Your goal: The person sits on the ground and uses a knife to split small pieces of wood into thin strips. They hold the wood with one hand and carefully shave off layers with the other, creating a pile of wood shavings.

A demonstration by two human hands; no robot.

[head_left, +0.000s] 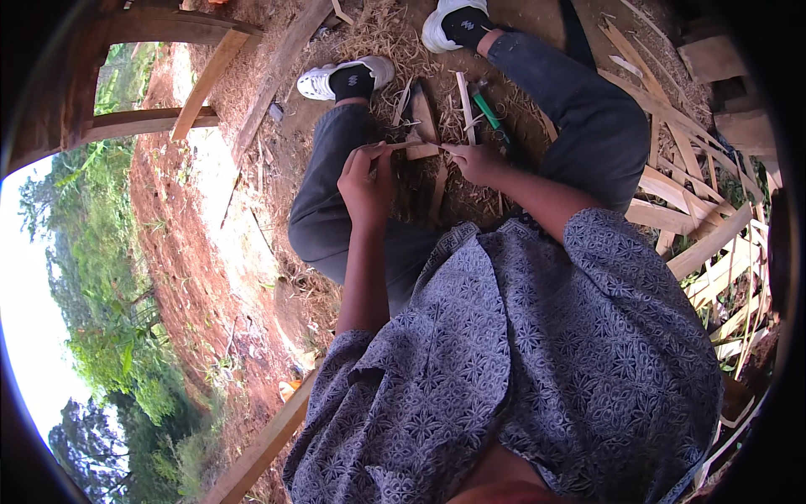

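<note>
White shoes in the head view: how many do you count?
2: the left shoe, beyond the left hand, and the right shoe, near the picture's top edge. No others show.

Wood piece (426,120): matt. Green handle (485,109): glossy, plastic-looking. Shirt (504,336): matt cloth.

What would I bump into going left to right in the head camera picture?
Green trees, the long plank on the ground, the left hand, the right hand, then the pile of wood strips.
</note>
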